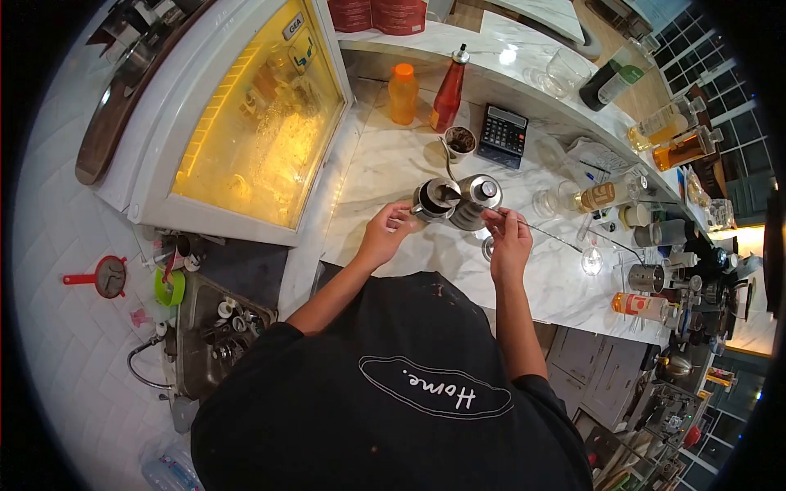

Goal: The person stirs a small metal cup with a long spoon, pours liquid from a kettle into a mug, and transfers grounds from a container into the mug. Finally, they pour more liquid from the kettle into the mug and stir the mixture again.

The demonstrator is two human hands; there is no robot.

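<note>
On the marble counter stands a small dark-mouthed metal pot [434,201] with a spoon-like piece over its opening. My left hand [386,235] is at its near left side, fingers curled by its handle; whether they grip it is too small to tell. Right beside the pot is a steel gooseneck kettle [477,201]. My right hand [509,237] is pinched around the end of a long thin metal rod [553,237], close to the kettle's near right side. A white cup [460,142] with dark contents sits behind the pot.
Behind are an orange-capped bottle [403,96], a red bottle [449,92] and a calculator [502,136]. A lit display fridge [262,123] and a sink [196,360] are at left. Several bottles and glasses line the right, with a tilted bottle [639,306] near the counter's edge.
</note>
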